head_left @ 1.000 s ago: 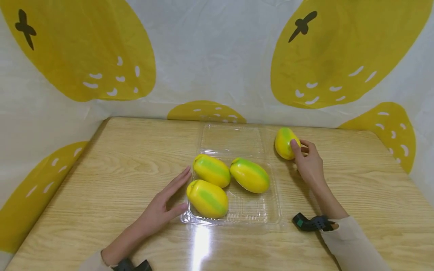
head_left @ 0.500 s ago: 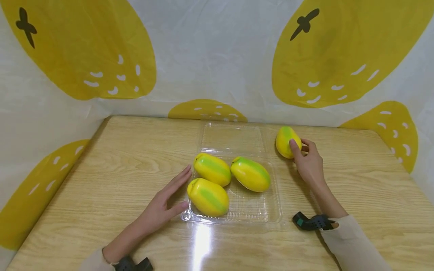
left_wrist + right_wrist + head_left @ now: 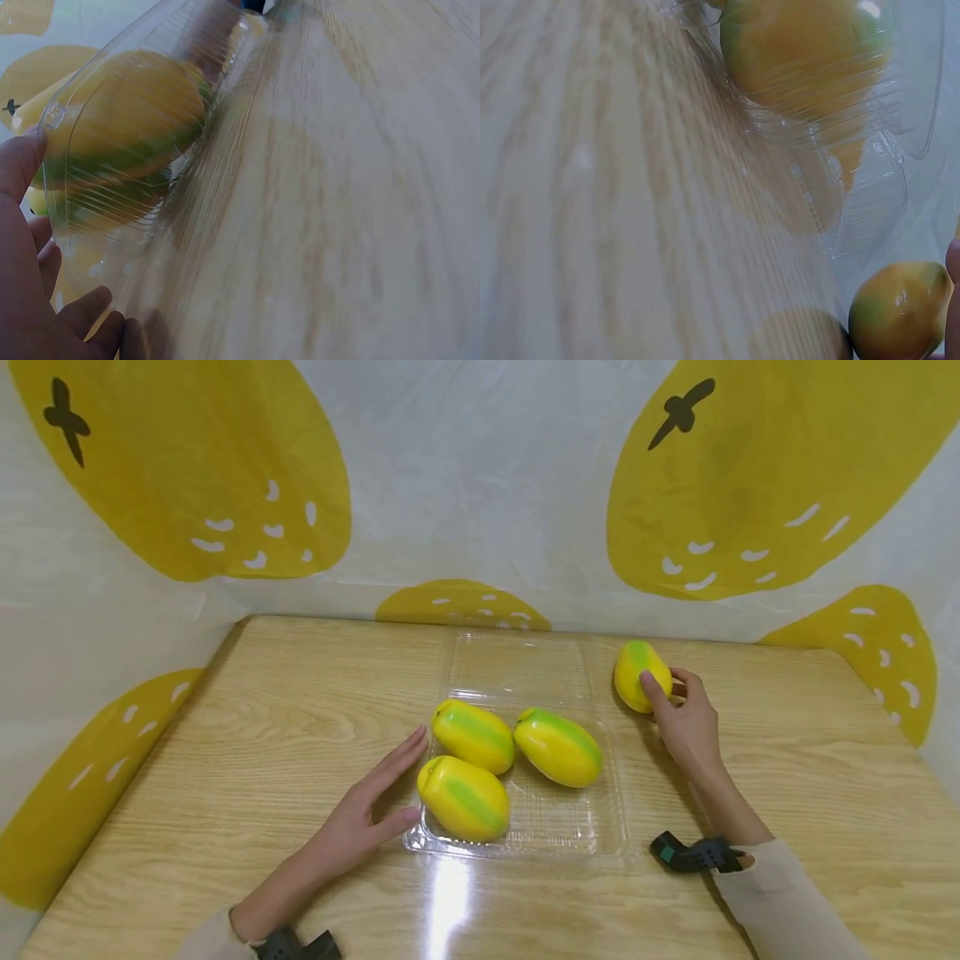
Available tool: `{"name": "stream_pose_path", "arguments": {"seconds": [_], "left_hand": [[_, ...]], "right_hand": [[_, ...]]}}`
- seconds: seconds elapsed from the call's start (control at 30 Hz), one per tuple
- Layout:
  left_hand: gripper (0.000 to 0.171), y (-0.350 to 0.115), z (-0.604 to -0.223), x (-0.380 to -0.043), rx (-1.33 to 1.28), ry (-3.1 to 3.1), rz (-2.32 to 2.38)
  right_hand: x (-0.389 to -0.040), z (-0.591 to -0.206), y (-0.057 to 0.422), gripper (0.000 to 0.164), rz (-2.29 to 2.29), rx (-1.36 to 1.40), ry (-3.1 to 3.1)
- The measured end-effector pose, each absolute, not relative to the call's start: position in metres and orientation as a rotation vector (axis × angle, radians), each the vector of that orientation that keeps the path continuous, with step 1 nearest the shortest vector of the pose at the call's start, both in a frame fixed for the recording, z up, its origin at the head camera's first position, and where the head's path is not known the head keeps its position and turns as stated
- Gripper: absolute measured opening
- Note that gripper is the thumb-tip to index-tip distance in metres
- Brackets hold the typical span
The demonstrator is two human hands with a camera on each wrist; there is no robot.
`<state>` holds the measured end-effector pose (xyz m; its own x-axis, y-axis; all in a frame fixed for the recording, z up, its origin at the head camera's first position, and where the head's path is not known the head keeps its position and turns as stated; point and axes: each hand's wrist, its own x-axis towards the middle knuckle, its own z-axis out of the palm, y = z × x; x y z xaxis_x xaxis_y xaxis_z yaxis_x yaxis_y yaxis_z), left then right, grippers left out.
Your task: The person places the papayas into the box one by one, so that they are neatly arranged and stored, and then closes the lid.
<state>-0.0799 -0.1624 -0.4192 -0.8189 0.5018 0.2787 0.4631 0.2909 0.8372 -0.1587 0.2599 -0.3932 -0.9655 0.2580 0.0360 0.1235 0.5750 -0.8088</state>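
My right hand [image 3: 684, 718] grips a yellow papaya with a green stripe [image 3: 637, 672] on the wood, right of the container. Its thumb lies on the near side, and the other fingers are behind the fruit, partly hidden. A clear plastic clamshell container [image 3: 611, 827] stands with its lid [image 3: 517, 664] folded back. Inside are three similar papayas: one at the back left [image 3: 474, 737], one at the front left [image 3: 465, 799], and one at the right [image 3: 558, 747]. My left hand [image 3: 360, 822], fingers extended, rests at the container's left side, the thumb [image 3: 22, 161] at its rim.
The wooden table [image 3: 315, 685] meets a white cloth [image 3: 480, 485] with large yellow fruit prints at its back and left. Dark wrist straps [image 3: 693, 853] sit at both sleeves. Light reflects off the wood in front of the container.
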Motion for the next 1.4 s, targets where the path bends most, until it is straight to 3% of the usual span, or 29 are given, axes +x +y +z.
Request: {"name": "stream_pose_path", "arguments": {"seconds": [0.97, 1.4], "left_hand": [[0.071, -0.161, -0.419, -0.082, 0.932, 2.505, 1.574], [0.071, -0.162, -0.420, -0.079, 0.935, 2.513, 1.583]], "right_hand": [[-0.159, -0.387, 0.265, 0.085, 1.558, -0.369, -2.593], [-0.153, -0.365, 0.257, 0.072, 1.788, -0.254, -2.388]]}}
